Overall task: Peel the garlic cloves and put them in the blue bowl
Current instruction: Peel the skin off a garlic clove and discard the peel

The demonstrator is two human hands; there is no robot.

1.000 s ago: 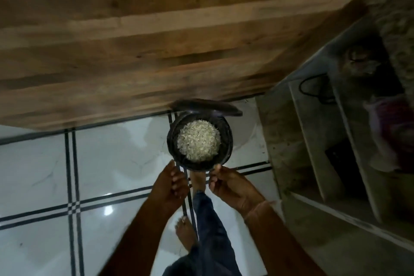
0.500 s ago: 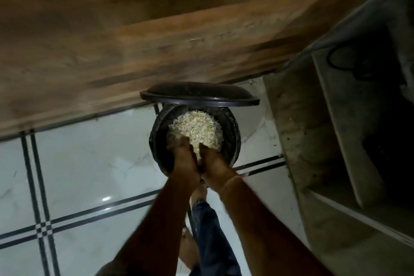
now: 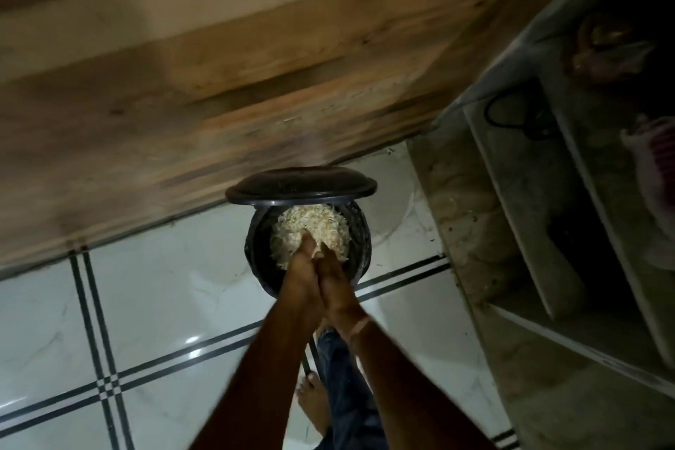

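Peels (image 3: 314,226) heaped in bin (image 3: 261,259), lid (image 3: 299,184) at 12 o'clock; left hand (image 3: 301,270) and right hand (image 3: 334,278) pressed together, straight-fingered, touching heap.

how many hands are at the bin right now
2. The left hand and right hand are pressed together, side by side, over the pale peels in the black bin, its lid up. None seems hidden.

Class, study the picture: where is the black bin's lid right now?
In the head view, the lid stands tipped up just above centre, at the far rim of the black bin, between its pale shreds and the wooden panel behind.
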